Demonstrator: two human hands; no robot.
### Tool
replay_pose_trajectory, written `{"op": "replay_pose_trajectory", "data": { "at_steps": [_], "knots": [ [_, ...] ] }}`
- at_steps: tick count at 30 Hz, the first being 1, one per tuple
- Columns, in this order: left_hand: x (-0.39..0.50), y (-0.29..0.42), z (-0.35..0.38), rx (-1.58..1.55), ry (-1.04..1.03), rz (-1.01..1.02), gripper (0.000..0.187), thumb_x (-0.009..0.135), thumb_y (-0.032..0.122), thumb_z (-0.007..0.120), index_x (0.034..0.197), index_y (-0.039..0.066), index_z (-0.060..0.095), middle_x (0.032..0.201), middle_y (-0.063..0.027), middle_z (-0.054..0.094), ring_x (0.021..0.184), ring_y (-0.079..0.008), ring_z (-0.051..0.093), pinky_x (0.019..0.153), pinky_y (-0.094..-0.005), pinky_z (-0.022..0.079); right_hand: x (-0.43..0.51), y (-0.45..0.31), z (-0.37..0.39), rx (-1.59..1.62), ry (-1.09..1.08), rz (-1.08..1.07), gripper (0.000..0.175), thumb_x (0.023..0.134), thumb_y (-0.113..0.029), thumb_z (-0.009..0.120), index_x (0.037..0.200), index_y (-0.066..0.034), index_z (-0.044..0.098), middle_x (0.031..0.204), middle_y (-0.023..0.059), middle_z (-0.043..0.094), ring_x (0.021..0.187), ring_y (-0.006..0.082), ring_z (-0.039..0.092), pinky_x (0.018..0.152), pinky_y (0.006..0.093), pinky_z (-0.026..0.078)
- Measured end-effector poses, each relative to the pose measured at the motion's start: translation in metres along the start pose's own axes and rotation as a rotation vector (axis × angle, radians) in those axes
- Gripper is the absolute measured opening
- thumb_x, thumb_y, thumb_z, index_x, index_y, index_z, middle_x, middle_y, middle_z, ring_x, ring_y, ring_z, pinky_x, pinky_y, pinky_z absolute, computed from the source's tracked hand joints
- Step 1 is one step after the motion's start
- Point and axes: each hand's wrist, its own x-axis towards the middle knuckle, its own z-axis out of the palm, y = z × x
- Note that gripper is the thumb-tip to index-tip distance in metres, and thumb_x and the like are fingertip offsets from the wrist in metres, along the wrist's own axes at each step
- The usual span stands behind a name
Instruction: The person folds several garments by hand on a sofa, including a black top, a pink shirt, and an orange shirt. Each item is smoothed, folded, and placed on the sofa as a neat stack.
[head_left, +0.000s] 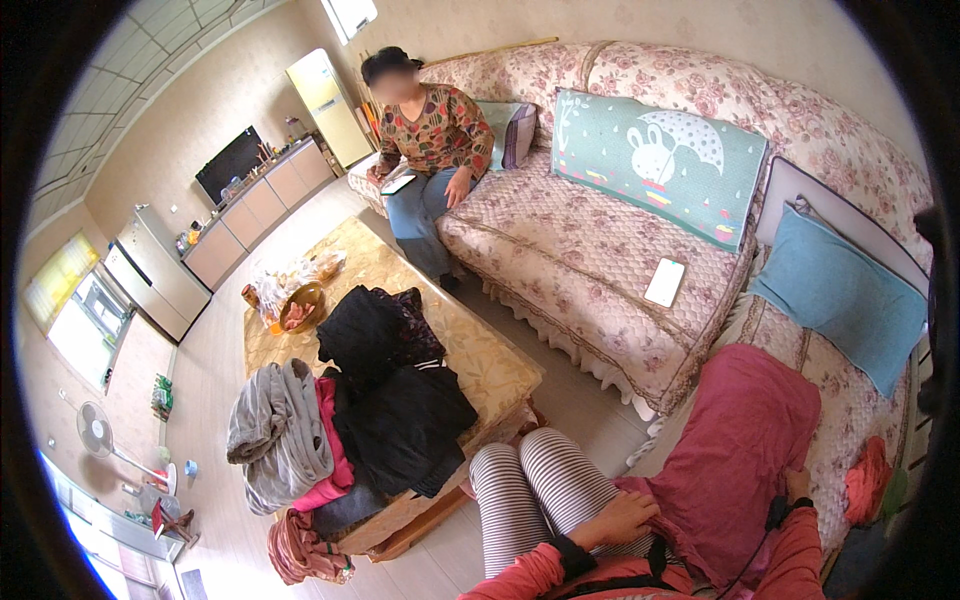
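Observation:
A dark pink cloth garment (739, 442) lies spread over the sofa seat and beside my lap. My left hand (619, 517) rests over my striped thigh, its fingers at the near edge of the pink garment. On the garment's far right side is my right hand (796, 484), its fingers on the fabric and partly hidden; whether they grip it is unclear. Black bands circle both wrists. On the low table before me are folded black clothes (405, 427), a grey garment (281, 435) and a bright pink one (330, 442).
Another person (431, 142) sits at the sofa's far end with a tablet-like device on the lap. A white-screened phone (664, 283) lies on the floral sofa (555, 225). A bowl of food (302, 307) and plastic bags stand on the table (480, 345). A blue pillow (840, 292) is at right.

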Motion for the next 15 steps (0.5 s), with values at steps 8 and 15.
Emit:
{"op": "replay_pose_trajectory", "data": {
  "at_steps": [8, 15],
  "knots": [
    [0.0, -0.003, 0.004, 0.013, 0.018, 0.014, 0.035, 0.081, 0.024, 0.063, 0.111, 0.008, 0.054, 0.11, -0.0112, 0.053, 0.104, -0.0303, 0.05, 0.085, -0.0428, 0.04, -0.031, -0.038, 0.004, -0.005, -0.017, 0.116, 0.045, 0.079, -0.014, 0.061, 0.12, 0.004, 0.056, 0.11, 0.0122, 0.062, 0.096, 0.0267, 0.059, 0.085, 0.0379, 0.048],
    [0.001, -0.003, 0.002, 0.0, 0.023, 0.021, 0.034, 0.081, 0.024, 0.063, 0.11, 0.008, 0.054, 0.11, -0.0111, 0.054, 0.104, -0.0299, 0.051, 0.084, -0.0422, 0.04, -0.026, -0.038, 0.001, -0.032, -0.083, 0.183, 0.06, 0.079, -0.017, 0.062, 0.133, 0.002, 0.043, 0.126, 0.0162, 0.053, 0.106, 0.0303, 0.054, 0.09, 0.0414, 0.047]
  ]
}}
